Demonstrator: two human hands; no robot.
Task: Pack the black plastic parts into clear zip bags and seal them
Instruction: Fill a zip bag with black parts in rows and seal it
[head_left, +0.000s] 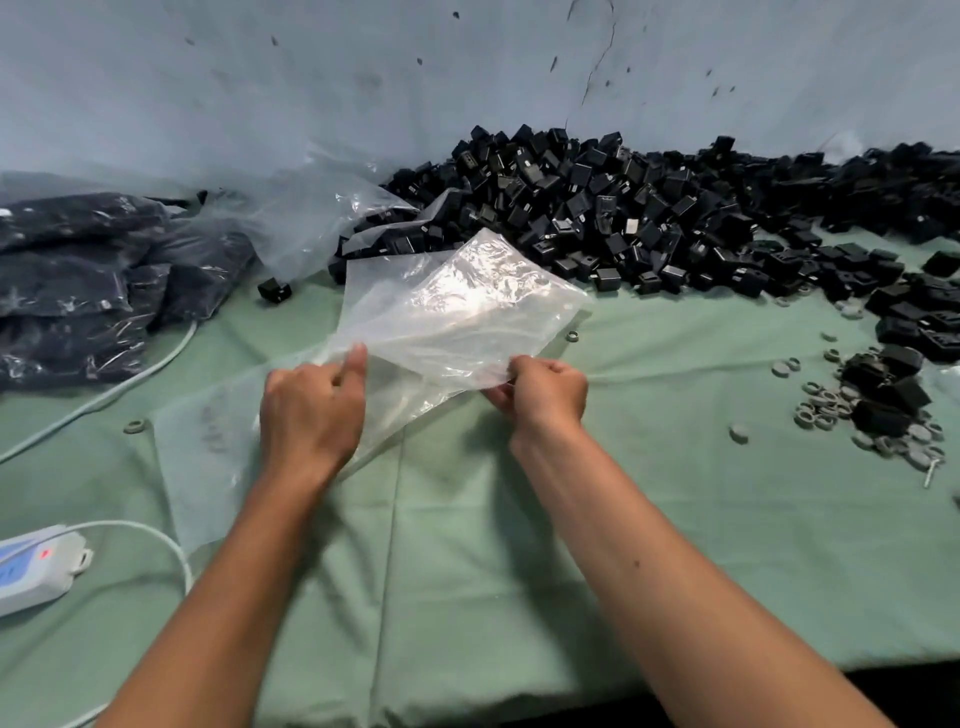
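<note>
**Clear bag held up at its near edge by both hands**

Clear plastic fills the middle of the view: an empty zip bag (457, 306) is lifted off the green cloth of the bench (675, 467), its far end raised toward the heap of black plastic parts (597, 208). The left hand (311, 410) pinches the bag's near edge between thumb and curled fingers. The right hand (545, 389) grips the same edge a little to the right, fingers curled round the film. The two hands are apart, with the bag's edge stretched between them.

More flat clear bags (208, 457) lie on the cloth under the left hand. Behind them, a larger crumpled clear bag (311, 218) rests against the left end of the heap. One lone black part (274, 290) sits on the cloth just beside it. Filled bags of dark parts (93, 280) are stacked at the far left. Small grey rings (826, 405) are scattered at the right, among further black parts. A white device (36, 566) with a cable lies at the near left edge.
</note>
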